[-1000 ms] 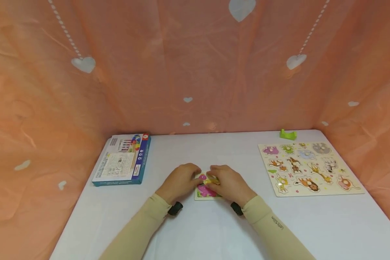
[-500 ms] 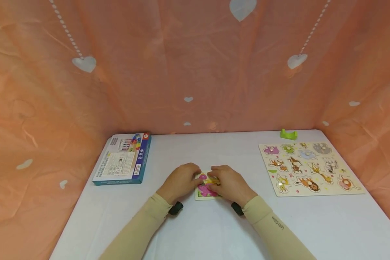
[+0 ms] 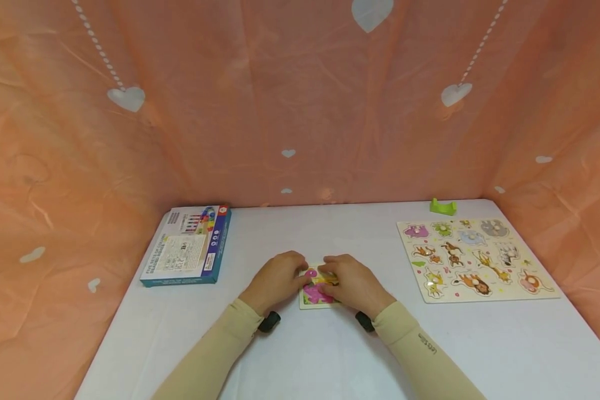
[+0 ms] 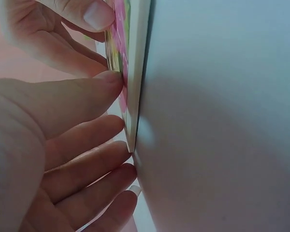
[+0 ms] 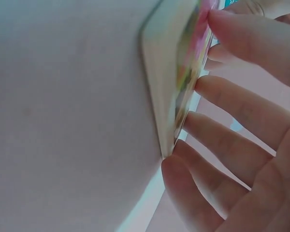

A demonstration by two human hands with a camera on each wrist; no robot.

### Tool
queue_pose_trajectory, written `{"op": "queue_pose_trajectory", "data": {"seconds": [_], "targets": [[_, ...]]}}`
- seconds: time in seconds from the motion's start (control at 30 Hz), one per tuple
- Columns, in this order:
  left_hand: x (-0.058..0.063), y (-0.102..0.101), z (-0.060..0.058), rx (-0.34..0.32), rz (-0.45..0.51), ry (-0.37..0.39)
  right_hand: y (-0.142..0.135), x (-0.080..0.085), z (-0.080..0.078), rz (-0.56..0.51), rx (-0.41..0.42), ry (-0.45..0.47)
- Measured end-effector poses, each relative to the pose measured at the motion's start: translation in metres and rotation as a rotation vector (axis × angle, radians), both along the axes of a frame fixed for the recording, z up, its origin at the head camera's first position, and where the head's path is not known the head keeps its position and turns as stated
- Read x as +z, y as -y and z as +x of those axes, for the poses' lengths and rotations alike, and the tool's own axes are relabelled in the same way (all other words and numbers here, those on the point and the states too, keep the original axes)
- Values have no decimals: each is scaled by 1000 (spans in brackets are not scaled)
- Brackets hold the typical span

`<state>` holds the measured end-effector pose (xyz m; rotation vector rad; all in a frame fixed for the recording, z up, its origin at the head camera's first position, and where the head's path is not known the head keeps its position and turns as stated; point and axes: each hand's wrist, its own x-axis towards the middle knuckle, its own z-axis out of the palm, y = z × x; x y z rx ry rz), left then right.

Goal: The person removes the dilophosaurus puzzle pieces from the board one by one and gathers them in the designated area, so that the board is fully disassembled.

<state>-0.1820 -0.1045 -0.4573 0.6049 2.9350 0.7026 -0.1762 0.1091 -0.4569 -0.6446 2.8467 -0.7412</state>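
Observation:
A small square picture puzzle with a pink figure on it lies flat on the white table, between both hands. My left hand is at its left side; in the left wrist view the thumb presses on the picture and the other fingers reach to the board's edge. From the right, my right hand covers part of the puzzle. Its thumb touches the pink area in the right wrist view, with the other fingers spread along the puzzle board's edge. The covered part of the picture is hidden.
At the back left lies a blue and white box. A wooden animal peg puzzle lies on the right, with a small green plastic piece behind it. Orange cloth with hearts hangs around the white table.
Both hands stay at the puzzle in nearly the same pose, and the puzzle keeps its place. The whole view shifts only very slightly.

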Motion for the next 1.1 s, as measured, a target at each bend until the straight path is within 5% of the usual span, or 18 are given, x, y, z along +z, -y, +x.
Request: {"op": "queue_pose_trajectory", "data": {"seconds": [0.43, 1.1], "targets": [[1, -2, 1, -34, -68, -88, 1, 0, 2, -1, -6, -5], [1, -1, -1, 19, -30, -21, 2, 1, 2, 19, -10, -6]]}}
